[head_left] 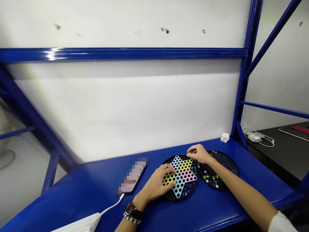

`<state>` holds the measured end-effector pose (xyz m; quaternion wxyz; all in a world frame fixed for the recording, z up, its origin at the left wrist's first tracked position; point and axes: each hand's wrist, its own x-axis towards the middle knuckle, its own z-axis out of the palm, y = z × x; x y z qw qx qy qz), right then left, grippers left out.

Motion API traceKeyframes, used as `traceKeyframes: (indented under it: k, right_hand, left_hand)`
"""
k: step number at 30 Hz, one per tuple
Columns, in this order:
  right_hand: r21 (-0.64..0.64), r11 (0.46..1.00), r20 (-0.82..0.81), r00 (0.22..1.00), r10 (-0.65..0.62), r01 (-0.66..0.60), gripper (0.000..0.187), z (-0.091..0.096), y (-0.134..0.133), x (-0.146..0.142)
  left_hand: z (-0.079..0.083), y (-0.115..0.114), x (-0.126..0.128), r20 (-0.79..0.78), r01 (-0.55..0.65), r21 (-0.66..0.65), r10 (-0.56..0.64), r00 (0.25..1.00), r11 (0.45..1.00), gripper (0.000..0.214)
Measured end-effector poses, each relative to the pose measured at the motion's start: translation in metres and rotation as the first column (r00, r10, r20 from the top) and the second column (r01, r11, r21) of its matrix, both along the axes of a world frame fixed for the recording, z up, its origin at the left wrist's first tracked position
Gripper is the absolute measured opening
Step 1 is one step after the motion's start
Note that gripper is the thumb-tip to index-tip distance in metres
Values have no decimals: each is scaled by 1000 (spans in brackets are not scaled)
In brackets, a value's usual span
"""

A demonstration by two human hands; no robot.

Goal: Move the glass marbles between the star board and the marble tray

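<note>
**A:** Live from the head camera: the left hand (pixel 154 183) lies flat across the star board (pixel 177 199), fingers spread over the yellow and cyan points. It's relaxed, grasping nothing, with a watch (pixel 130 211) on the wrist.

**B:** And the right hand (pixel 198 154)?

**A:** Hovering over the board's far edge, fingertips (pixel 193 150) pinched shut on what looks like a tiny marble (pixel 188 152). It's almost too small to make out, but that's a firm little grip!

**B:** How would that marble handle?

**A:** It looks like hard, light, slippery glass, and it would surely roll if dropped. A fingertip pinch is the right hold.

**B:** And the board?

**A:** Thin, stiff and probably light. The black rim looks like the place to take hold, well away from the holes.

**B:** What's just beside it?

**A:** A second black disc (pixel 231 167), with green and yellow marbles (pixel 210 177) sitting in its holes.

**B:** And around all that?

**A:** Everything sits on a blue bench (pixel 72 190). There's a pixelated phone (pixel 132 175) on a white cable (pixel 111 206) to the left, and a white plug (pixel 225 137) at the back.
</note>
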<state>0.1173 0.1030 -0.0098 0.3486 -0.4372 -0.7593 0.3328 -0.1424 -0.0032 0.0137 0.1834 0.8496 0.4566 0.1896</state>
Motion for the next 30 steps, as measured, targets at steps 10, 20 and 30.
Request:
traceKeyframes:
  k: [10, 20, 30]
  right_hand:
    - [221, 975, 349, 933, -86, 7, 20, 8, -13, -21]
    - [-490, 834, 344, 823, 453, -254, 31, 35, -20, 66]
    - [-518, 806, 400, 752, 524, -286, 20, 12, -27, 42]
  left_hand:
    - [-1, -1, 0, 0, -9, -7, 9, 1000, 1000, 34]
    - [0, 0, 0, 1, -10, 16, 10, 1000, 1000, 30]
    - [1, 0, 0, -5, -3, 0, 3, 1000, 1000, 31]
